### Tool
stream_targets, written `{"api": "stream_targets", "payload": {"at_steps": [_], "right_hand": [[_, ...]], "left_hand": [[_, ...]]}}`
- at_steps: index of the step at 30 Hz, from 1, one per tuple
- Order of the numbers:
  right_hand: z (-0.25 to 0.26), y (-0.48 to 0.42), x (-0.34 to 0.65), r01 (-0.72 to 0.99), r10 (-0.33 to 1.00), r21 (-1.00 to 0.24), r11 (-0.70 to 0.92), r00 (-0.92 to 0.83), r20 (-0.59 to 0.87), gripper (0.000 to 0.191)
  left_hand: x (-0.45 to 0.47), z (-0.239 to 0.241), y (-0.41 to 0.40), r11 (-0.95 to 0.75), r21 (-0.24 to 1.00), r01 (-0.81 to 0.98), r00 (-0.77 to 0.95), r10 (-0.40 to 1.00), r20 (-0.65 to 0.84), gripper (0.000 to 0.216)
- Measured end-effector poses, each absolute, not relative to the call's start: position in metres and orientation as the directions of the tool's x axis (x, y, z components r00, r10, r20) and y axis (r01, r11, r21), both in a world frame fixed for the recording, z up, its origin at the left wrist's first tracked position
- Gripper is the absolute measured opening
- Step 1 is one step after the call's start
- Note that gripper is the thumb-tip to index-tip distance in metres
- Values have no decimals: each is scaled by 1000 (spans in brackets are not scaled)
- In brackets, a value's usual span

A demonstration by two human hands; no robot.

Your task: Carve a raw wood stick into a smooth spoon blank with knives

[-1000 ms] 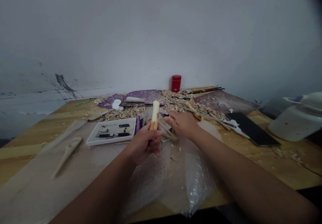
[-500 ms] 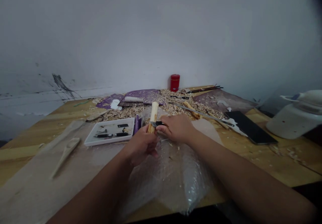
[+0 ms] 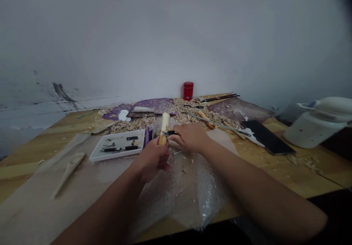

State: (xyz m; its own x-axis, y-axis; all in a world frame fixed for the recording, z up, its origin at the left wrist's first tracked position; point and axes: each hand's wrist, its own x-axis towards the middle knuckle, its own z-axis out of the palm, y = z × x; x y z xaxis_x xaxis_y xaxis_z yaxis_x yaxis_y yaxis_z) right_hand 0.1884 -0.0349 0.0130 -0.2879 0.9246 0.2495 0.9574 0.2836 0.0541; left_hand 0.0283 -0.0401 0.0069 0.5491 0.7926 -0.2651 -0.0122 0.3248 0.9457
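Note:
In my left hand (image 3: 155,158) is a short wooden stick (image 3: 165,122), gripped at its lower end and tilted up and away from me. Its upper part is pale and peeled, while brownish bark shows lower down. My right hand (image 3: 189,136) is closed round the dark handle of a small carving knife (image 3: 171,132). The blade lies against the stick just above my left fingers. Beneath both hands spreads clear bubble wrap (image 3: 209,197).
Left of my hands stand a white tray (image 3: 95,155) with a black pen-like tool and a wooden spoon (image 3: 68,171). Wood shavings (image 3: 181,107), a metal blade (image 3: 217,122) and a red can (image 3: 188,91) lie beyond. A black phone (image 3: 268,136) and white pot (image 3: 316,124) are right.
The camera view has turned slightly, so most things sit a little further left. Both hands keep their grip, and the knife blade shows more plainly against the stick.

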Motion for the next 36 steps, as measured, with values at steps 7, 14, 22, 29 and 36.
{"api": "stream_targets", "payload": {"at_steps": [7, 14, 22, 29, 36], "right_hand": [[13, -30, 191, 964, 939, 44, 261, -264, 221, 63], [14, -12, 243, 992, 935, -87, -92, 116, 336, 62], [10, -25, 205, 990, 952, -71, 126, -100, 289, 60], [8, -34, 193, 966, 942, -41, 256, -239, 236, 56], [8, -36, 187, 952, 925, -27, 305, -290, 248, 59]], "left_hand": [[30, 7, -42, 347, 938, -22, 542, 792, -280, 21], [33, 6, -53, 341, 940, 11, 624, 732, -273, 19], [30, 2, -38, 277, 960, -34, 612, 766, -199, 11], [27, -4, -31, 246, 967, -62, 548, 818, -173, 3], [29, -3, -35, 260, 962, -83, 551, 816, -172, 6]]}}
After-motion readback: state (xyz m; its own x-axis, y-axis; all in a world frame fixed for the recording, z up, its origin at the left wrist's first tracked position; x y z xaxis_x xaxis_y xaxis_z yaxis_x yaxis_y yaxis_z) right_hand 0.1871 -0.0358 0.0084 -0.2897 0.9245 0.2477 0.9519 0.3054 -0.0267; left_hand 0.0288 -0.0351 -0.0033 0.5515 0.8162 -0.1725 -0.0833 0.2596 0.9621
